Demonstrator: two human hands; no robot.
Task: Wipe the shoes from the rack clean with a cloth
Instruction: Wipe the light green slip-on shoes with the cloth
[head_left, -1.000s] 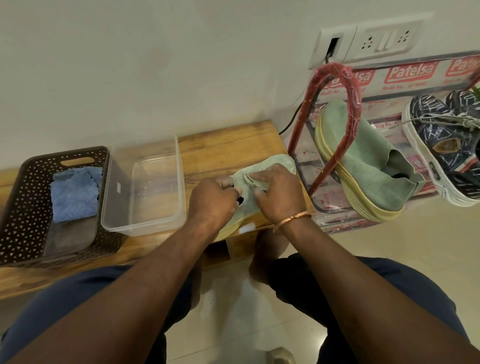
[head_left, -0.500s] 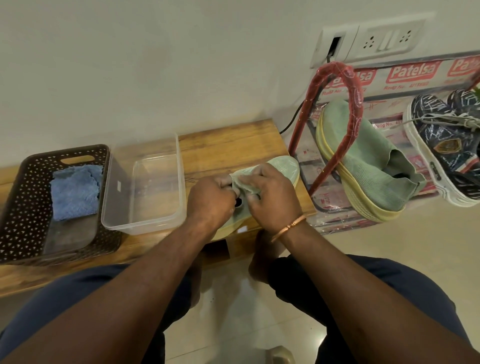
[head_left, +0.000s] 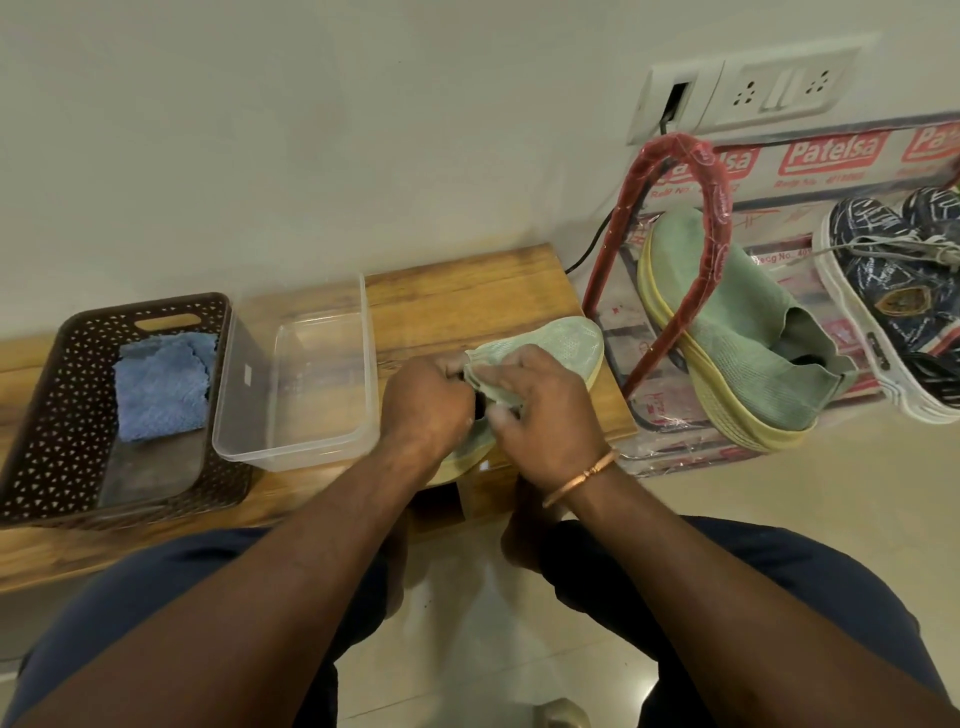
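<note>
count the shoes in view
4: a green shoe on the bench under both hands; its mate on the rack; two navy shoes at the right edge, the farther one mostly cut off. More may lie out of view.

Pale green knit shoe (head_left: 566, 340), blue cloth (head_left: 161, 387), dark brown perforated basket (head_left: 47, 415), navy white-streaked sneaker (head_left: 893, 291), red rack frame (head_left: 714, 208)

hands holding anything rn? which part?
Both hands, left and right, grip the pale green shoe on the wooden bench, at its knit collar around the opening; toe points away.
</note>
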